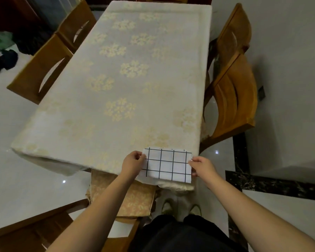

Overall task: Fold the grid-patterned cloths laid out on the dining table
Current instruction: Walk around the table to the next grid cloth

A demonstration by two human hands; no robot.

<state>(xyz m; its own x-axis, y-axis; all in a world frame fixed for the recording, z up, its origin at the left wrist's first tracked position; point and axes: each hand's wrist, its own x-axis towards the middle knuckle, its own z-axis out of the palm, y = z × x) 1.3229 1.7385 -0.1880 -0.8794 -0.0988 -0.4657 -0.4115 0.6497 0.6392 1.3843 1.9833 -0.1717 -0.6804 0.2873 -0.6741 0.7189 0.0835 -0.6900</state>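
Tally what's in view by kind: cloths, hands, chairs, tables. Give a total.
White grid-patterned cloth, gripped at its side edges by the left hand and the right hand: 1
Hands: 2
Wooden chairs, two on the left, two on the right, one near with a floral cushion: 5
Dining table under a floral cover: 1
Total: 9

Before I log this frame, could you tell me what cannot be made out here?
- Head view: how many layers the grid cloth has; only its top face shows.
- Fingertips of the left hand and right hand lie under the cloth edges.
- Dark heap on the floor, far left: blurred, cut off by the edge.
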